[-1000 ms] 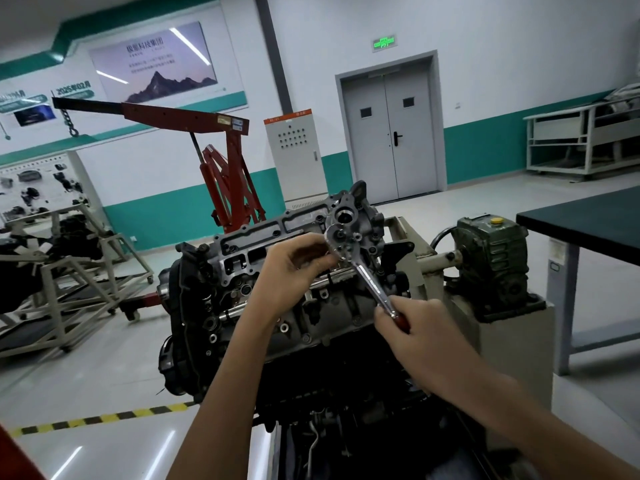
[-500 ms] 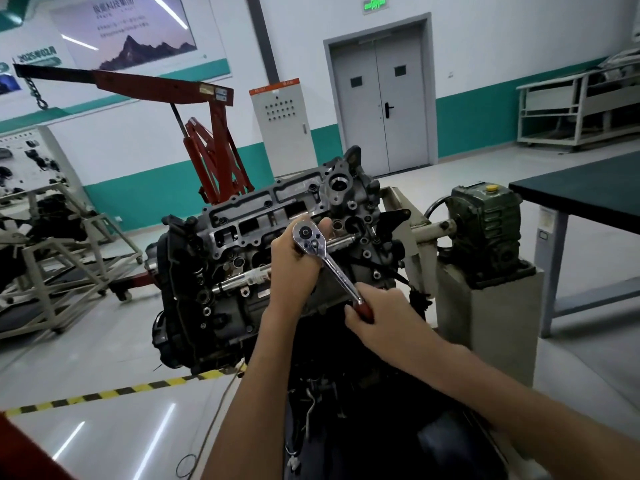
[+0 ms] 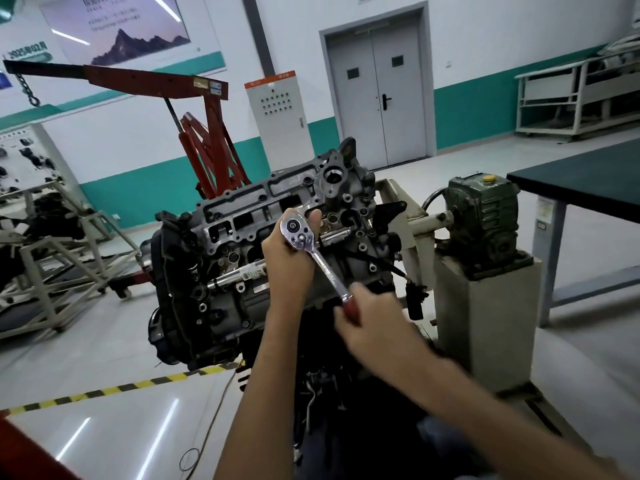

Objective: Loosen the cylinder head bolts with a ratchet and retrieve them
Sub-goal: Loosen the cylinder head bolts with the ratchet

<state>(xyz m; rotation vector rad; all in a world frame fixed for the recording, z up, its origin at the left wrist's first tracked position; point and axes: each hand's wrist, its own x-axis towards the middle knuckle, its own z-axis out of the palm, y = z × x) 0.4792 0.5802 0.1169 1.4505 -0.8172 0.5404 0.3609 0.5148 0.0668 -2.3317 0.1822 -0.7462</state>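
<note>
An engine with its grey cylinder head (image 3: 263, 209) is tilted toward me on a stand in the middle of the view. A chrome ratchet (image 3: 313, 252) with a red handle sits against the head, its round head facing me. My left hand (image 3: 289, 258) wraps around the ratchet's head, with the fingertips showing behind it. My right hand (image 3: 367, 320) grips the red handle lower right and looks blurred. The bolt under the ratchet is hidden by the tool and my left hand.
A green gearbox (image 3: 485, 216) on a grey pedestal stands right of the engine, and a dark-topped table (image 3: 581, 181) beyond it. A red engine crane (image 3: 204, 133) is behind the engine. A frame stand (image 3: 52, 251) is at the left, yellow-black floor tape (image 3: 104, 389) below it.
The ratchet head has moved left and lower across the cylinder head, with both hands following it. The camera has tilted, so the engine sits higher and nearer the middle.
</note>
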